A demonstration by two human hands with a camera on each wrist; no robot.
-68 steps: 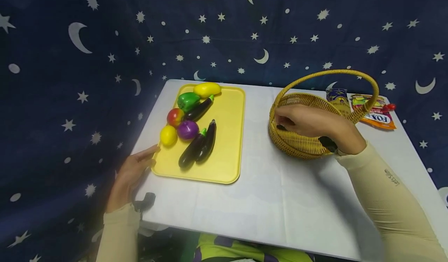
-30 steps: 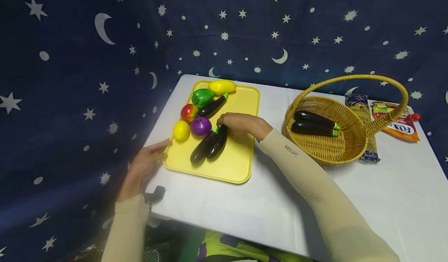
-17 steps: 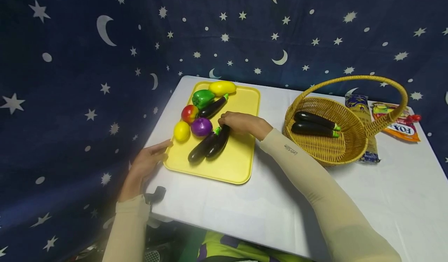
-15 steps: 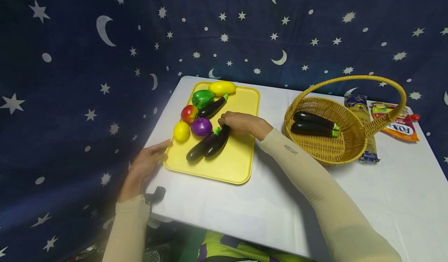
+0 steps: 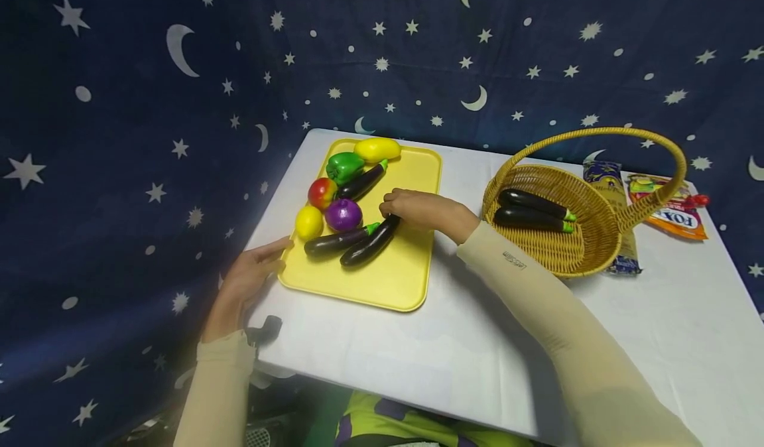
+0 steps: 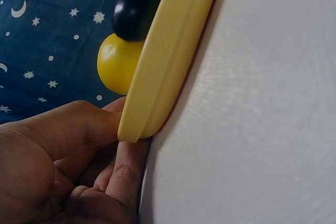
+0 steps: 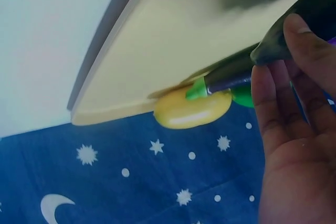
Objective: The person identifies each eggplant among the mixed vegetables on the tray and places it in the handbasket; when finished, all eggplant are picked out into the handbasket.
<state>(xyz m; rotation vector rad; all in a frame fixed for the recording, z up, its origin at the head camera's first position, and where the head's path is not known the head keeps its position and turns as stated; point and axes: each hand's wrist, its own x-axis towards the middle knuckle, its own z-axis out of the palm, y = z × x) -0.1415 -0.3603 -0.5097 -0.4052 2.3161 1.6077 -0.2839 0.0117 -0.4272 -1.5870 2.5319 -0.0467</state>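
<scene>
My right hand [image 5: 420, 211] pinches the upper end of a dark eggplant [image 5: 371, 243] over the yellow tray [image 5: 394, 291]; the right wrist view shows thumb and fingers on that eggplant's tip [image 7: 275, 43]. Beside it lies a second eggplant [image 5: 334, 243] with a green cap, its stem end against the first. My left hand [image 5: 247, 278] holds the tray's left edge; in the left wrist view the thumb meets the rim [image 6: 157, 77] and a finger lies beneath. Also on the tray are a lemon [image 5: 309, 223], a purple onion-like ball [image 5: 343, 215], and a third eggplant [image 5: 361, 182].
A red-yellow fruit [image 5: 322, 193], a green bell pepper [image 5: 345, 167] and a yellow mango-like fruit [image 5: 377, 149] fill the tray's far left. To the right stands a wicker basket [image 5: 603, 248] with a tall handle and two eggplants [image 5: 531, 208] inside. Snack packets [image 5: 674, 215] lie behind it.
My right hand has gone from the basket to the tray and taken hold of an eggplant, shifting it slightly right. The neighbouring eggplant has swung flatter. Two eggplants now show in the basket.
</scene>
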